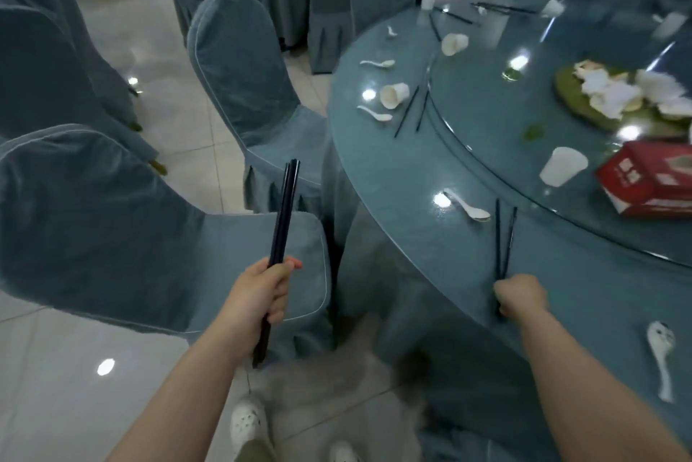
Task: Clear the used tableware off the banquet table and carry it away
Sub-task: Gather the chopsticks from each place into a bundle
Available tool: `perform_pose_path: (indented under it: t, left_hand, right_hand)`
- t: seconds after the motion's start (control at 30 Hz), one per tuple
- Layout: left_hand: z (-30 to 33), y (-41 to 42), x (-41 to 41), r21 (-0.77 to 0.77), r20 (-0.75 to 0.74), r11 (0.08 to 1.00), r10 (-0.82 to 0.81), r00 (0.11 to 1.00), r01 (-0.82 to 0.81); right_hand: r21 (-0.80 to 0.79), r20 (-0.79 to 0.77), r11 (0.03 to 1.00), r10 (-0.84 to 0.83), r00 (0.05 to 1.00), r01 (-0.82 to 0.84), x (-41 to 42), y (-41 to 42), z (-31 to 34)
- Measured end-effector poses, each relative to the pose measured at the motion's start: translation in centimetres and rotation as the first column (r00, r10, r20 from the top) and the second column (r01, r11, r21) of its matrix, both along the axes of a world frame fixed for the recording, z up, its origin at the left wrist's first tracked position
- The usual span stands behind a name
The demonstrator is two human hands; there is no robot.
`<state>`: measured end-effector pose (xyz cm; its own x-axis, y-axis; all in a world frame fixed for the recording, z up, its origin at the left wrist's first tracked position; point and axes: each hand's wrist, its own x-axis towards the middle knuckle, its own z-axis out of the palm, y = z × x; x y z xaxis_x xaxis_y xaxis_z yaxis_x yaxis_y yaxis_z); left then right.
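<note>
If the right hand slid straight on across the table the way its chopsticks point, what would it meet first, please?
Probably the raised rim of the glass turntable. The right hand grips a chopstick pair pointing there; the white spoon lies left of that line. Depth is uncertain.

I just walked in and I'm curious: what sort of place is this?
Most likely a banquet hall after a meal. A big round table holds a glass turntable, fabric-covered chairs ring it, and used spoons and chopsticks lie about.
</note>
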<state>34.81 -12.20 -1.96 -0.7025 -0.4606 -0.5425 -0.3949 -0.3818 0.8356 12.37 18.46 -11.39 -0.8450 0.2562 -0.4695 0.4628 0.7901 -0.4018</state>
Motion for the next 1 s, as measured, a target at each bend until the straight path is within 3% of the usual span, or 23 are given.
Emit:
perform_pose_path:
  t: [0.27, 0.4, 0.53, 0.77, 1.0]
  left_hand:
    - [-0.1, -4.3, -6.7, 0.192, -0.014, 0.974, -0.119, 0.993, 0.120]
    - [0.7, -6.6, -10.1, 0.187, -0.076, 0.959, -0.203, 0.976, 0.214]
    - [1.6, -8.5, -12.9, 0.223, -0.111, 0.954, -0.180, 0.977, 0.201]
    - [1.7, -10.3, -17.2, 0.189, -0.181, 0.948, -0.224, 0.958, 0.257]
    - [1.2, -12.4, -22.8, 0.327, -0.186, 0.933, -0.095, 0.978, 0.153]
  right_hand:
    - [-0.258, -0.080, 0.964, -0.083, 0.993, 0.060, 5.2, -6.6, 3.1]
    - [-0.417, -0.156, 0.909, -0.076, 0.985, 0.004, 4.9, -13.0, 6.3]
    - [-0.551, -0.197, 0.829, -0.013, 0.980, -0.100, 5.1, -19.5, 9.6]
    - [-0.497, -0.286, 0.812, 0.180, 0.941, -0.306, 4.3, -27.2, 12.9]
    - [-0.526, -0.273, 0.760, 0.274, 0.922, -0.382, -0.9, -31.1, 13.0]
